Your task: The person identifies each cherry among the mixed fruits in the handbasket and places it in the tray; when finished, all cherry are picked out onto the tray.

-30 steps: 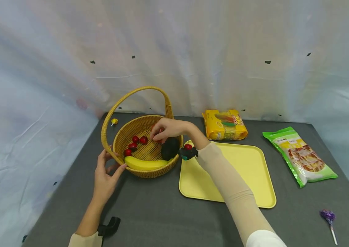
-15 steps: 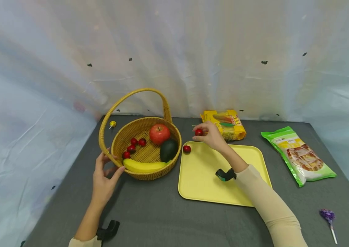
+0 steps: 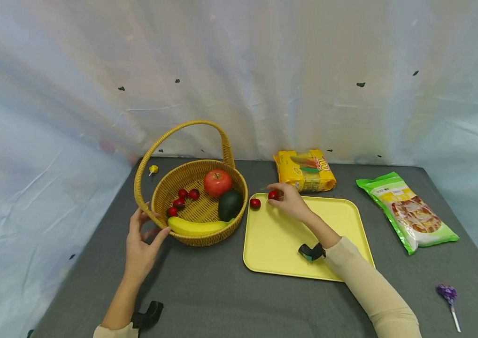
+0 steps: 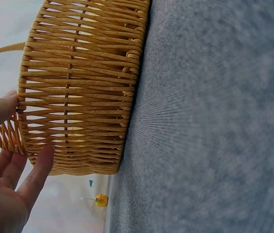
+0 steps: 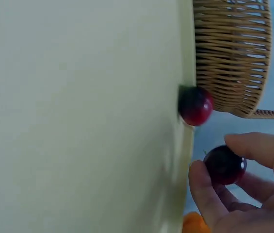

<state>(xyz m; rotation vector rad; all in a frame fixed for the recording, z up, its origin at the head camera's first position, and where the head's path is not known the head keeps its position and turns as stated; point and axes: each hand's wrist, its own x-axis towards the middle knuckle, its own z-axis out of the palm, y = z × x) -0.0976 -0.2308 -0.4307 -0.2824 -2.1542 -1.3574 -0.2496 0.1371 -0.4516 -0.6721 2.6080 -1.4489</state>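
A wicker basket [image 3: 205, 239] with a tall arched handle stands at the left. In it lie a red apple [image 3: 217, 183], a dark green avocado [image 3: 230, 205], a banana [image 3: 196, 227] and several cherries [image 3: 179, 203]. My left hand [image 3: 141, 249] grips the basket's rim by the foot of the handle, thumb and fingers on either side. Between thumb and fingers, my right hand [image 3: 290, 202] pinches a cherry [image 5: 225, 165] over the far edge of the yellow tray [image 3: 281, 249]. Another cherry [image 3: 255, 203] rests in the tray's far left corner.
Behind the tray lies a yellow snack packet [image 3: 305, 171]. A green and white food bag [image 3: 408, 211] is at the right, with a purple lollipop [image 3: 447, 295] nearer the front. Beyond the basket, a small yellow lollipop [image 3: 153, 169] lies at the back left.
My right hand has moved from inside the basket to the tray, carrying a cherry, and has come lower over the tray's far edge. The left hand stays on the basket rim.
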